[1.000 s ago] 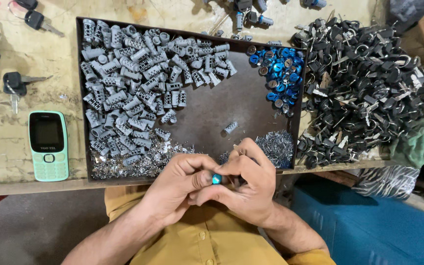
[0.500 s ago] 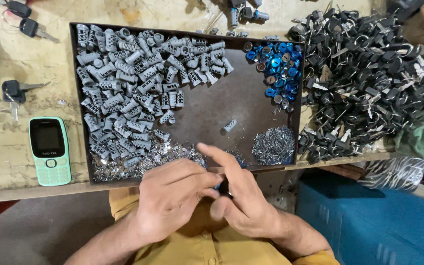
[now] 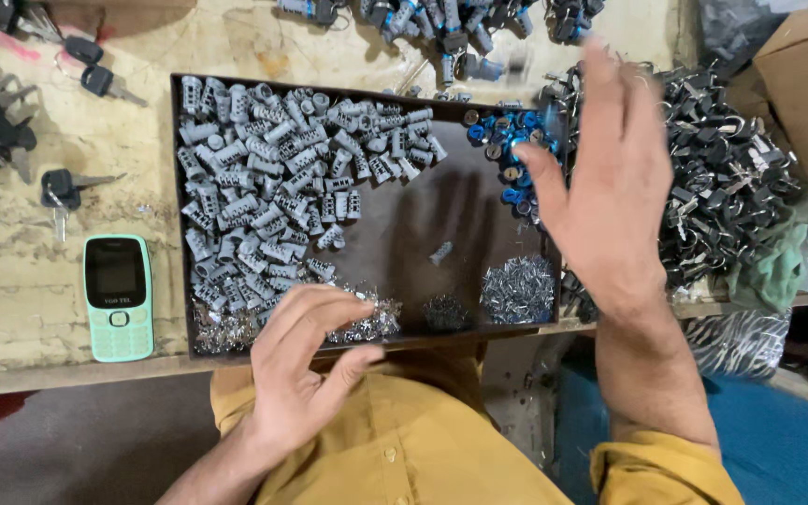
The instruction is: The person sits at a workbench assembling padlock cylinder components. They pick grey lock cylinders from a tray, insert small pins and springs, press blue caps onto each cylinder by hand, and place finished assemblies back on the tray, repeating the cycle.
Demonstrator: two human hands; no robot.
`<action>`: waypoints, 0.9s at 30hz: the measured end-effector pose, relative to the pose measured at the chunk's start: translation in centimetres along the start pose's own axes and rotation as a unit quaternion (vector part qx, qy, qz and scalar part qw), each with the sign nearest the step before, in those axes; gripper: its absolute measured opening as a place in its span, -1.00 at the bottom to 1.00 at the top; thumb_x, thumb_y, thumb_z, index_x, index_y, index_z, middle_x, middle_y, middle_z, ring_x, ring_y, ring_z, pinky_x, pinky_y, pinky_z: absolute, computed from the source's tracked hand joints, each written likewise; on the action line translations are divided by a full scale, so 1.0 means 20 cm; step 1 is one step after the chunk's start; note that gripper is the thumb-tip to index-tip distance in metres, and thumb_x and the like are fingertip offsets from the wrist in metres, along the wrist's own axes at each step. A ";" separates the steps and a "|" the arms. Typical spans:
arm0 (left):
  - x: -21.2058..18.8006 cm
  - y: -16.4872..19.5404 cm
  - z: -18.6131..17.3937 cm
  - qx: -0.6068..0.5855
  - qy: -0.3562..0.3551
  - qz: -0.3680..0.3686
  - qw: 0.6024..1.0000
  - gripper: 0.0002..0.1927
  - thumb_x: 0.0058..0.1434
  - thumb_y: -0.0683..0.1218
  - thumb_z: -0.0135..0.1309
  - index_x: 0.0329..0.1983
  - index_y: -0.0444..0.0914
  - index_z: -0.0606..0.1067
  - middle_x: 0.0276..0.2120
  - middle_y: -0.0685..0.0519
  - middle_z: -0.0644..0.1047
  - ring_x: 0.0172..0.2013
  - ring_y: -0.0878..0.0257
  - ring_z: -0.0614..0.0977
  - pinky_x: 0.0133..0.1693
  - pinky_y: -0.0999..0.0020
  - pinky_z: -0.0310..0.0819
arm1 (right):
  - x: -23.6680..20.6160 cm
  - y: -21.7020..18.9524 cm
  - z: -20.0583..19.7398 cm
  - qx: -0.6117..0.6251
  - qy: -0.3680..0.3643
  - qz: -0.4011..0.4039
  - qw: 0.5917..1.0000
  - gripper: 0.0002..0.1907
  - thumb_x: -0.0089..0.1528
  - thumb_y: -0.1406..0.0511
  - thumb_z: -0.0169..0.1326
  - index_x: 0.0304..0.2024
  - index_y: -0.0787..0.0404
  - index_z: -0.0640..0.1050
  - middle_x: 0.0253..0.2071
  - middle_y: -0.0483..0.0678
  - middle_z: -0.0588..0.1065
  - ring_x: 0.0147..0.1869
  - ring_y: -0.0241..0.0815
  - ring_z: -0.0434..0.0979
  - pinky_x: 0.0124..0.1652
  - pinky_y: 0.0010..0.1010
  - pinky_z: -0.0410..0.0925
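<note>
Our left hand (image 3: 301, 374) hangs over the near edge of the tray (image 3: 395, 234), fingers curled loosely around nothing we can make out, right above the little pile of springs (image 3: 367, 323). Our right hand (image 3: 600, 187) is up and spread wide, palm released, blurred, hovering between the blue caps (image 3: 507, 150) and the heap of black keys (image 3: 722, 187); it's empty too. So it looks like we're between pieces, nothing in hand at all.

The grey cylinders (image 3: 273, 187) fill the left half of the tray, one stray cylinder (image 3: 440, 252) lies alone in the bare middle, and the pins (image 3: 518, 288) sit in the near right corner, with a darker small pile (image 3: 446, 313) just beside them. Off to the left on the surface (image 3: 11, 271) there's a green phone (image 3: 118, 297) and a few loose keys (image 3: 63, 187).

Our guess at the next move: pick a fresh cylinder with the left, and the right needs a careful pinch, since those caps and pins are tiny and packed together
</note>
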State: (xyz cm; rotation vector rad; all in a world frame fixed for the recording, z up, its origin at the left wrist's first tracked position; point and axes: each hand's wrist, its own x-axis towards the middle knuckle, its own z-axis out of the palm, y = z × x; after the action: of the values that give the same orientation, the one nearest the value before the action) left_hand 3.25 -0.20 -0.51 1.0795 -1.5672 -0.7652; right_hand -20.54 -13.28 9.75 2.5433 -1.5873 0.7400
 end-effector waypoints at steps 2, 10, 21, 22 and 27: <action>-0.04 -0.03 0.02 -0.011 0.026 -0.051 0.998 -0.73 0.24 -0.08 0.25 -0.07 -0.29 0.52 -0.24 0.03 0.59 -0.23 0.18 0.60 -0.14 0.32 0.49 | -0.07 -0.12 0.04 0.001 -0.072 -0.068 0.995 -0.40 0.15 0.23 0.27 0.17 0.43 0.49 0.17 0.21 0.38 0.22 0.20 0.38 0.06 -0.09 0.27; -0.07 -0.02 -0.01 -0.105 0.066 -0.192 0.974 -0.84 0.29 -0.24 0.15 -0.09 -0.35 0.51 -0.31 0.02 0.51 -0.39 0.31 0.47 -0.33 0.49 0.36 | -0.42 -0.41 0.42 0.199 -0.221 -0.093 0.950 -0.77 0.07 0.41 0.22 -0.19 0.17 0.60 -0.21 -0.09 0.46 -0.10 -0.05 0.41 -0.11 -0.18 0.17; -0.05 -0.01 -0.05 -0.004 0.033 -0.162 0.986 -0.89 0.26 -0.23 0.16 -0.17 -0.34 0.52 -0.32 0.03 0.52 -0.43 0.32 0.50 -0.36 0.47 0.40 | -0.42 -0.42 0.37 0.308 -0.161 -0.010 0.938 -0.79 0.10 0.51 0.16 -0.22 0.27 0.52 -0.20 0.03 0.49 -0.14 0.09 0.53 -0.20 -0.20 0.40; -0.04 -0.01 -0.05 -0.003 0.035 -0.162 0.986 -0.90 0.26 -0.23 0.16 -0.18 -0.34 0.52 -0.32 0.03 0.52 -0.43 0.32 0.51 -0.37 0.47 0.40 | -0.41 -0.42 0.37 0.305 -0.162 -0.011 0.938 -0.78 0.07 0.49 0.18 -0.23 0.27 0.52 -0.19 0.04 0.50 -0.14 0.10 0.54 -0.21 -0.21 0.41; -0.02 0.00 -0.04 0.012 0.037 -0.163 0.986 -0.90 0.22 -0.23 0.18 -0.21 -0.32 0.53 -0.34 0.03 0.52 -0.44 0.31 0.56 -0.38 0.46 0.44 | -0.38 -0.42 0.37 0.350 -0.146 0.018 0.925 -0.76 0.02 0.51 0.17 -0.27 0.25 0.49 -0.25 0.01 0.52 -0.20 0.04 0.58 -0.23 -0.28 0.45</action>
State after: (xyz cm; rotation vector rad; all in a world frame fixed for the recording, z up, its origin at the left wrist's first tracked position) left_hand 4.02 0.20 -0.45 1.3879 -1.3560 -0.9138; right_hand -13.29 -5.13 1.78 3.2589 -1.6761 1.1526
